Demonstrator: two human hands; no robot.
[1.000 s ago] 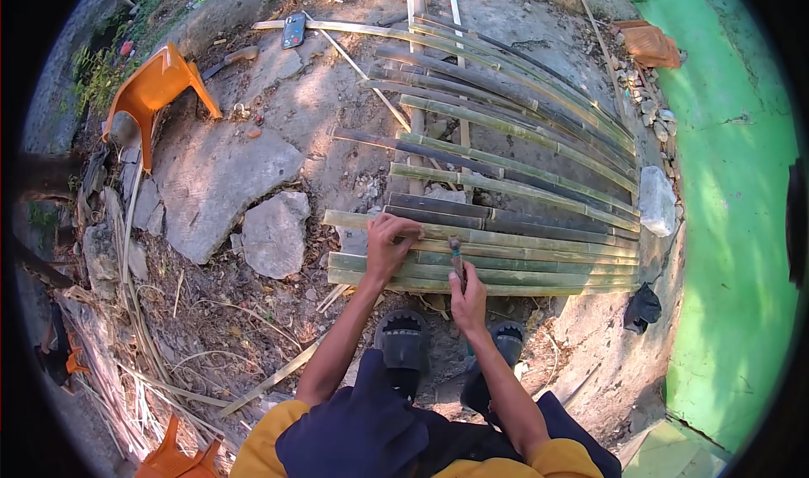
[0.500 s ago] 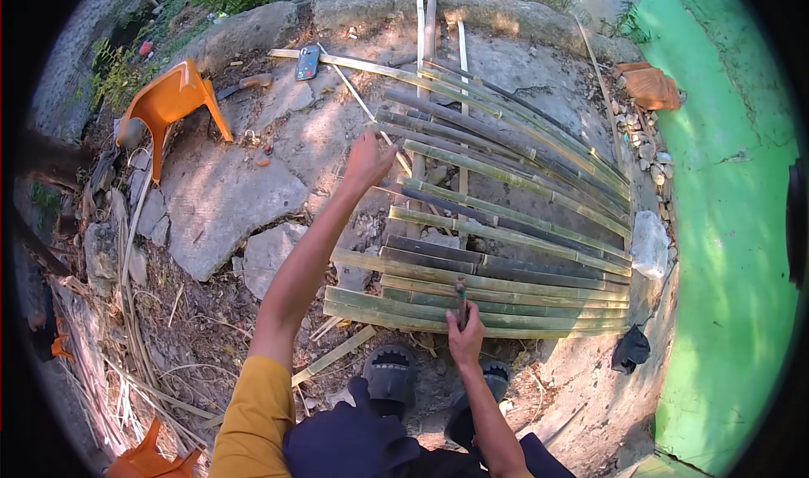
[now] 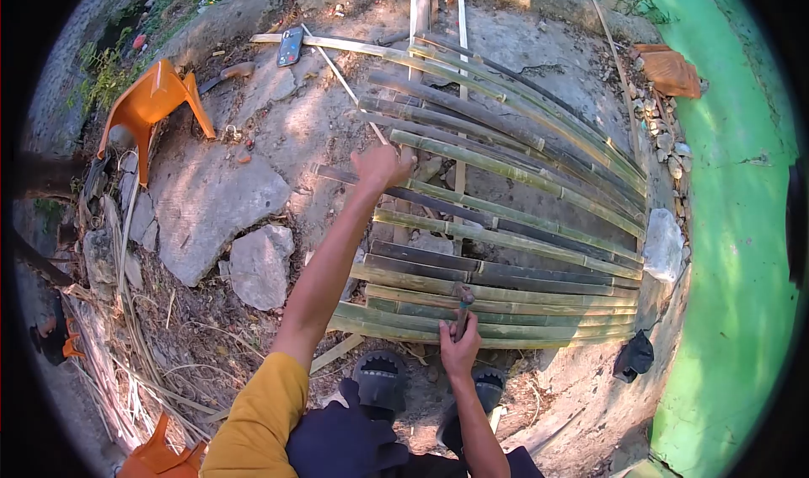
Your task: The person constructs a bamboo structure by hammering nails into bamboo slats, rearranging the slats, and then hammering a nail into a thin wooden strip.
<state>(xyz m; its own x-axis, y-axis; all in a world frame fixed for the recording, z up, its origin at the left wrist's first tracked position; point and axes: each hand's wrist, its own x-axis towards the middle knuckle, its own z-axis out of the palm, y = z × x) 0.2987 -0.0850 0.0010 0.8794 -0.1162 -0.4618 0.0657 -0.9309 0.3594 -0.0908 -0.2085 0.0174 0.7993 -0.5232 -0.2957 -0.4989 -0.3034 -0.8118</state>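
My left hand [image 3: 381,166] reaches over the left ends of the bamboo slats [image 3: 506,234], its fingers curled at a thin strip and a slat end; what it grips is too hidden to tell. My right hand [image 3: 459,347] is closed around the handle of a hammer [image 3: 463,309], held upright with its head up, over the nearest slats. The slats lie side by side, some green and some dark, fanned out toward the left. Pale narrow strips [image 3: 462,48] run crosswise beneath them.
An orange chair [image 3: 152,107] stands at the upper left, near a phone [image 3: 290,47] and a knife [image 3: 227,75]. Flat stones [image 3: 221,213] lie left of the slats. At right are a clear plastic bag [image 3: 664,244], a black bag [image 3: 634,357] and green pavement [image 3: 733,225].
The view has shifted slightly. My left hand has moved down and right relative to the slats, and a dark slat's left end now shows beyond it. My right hand still holds the hammer.
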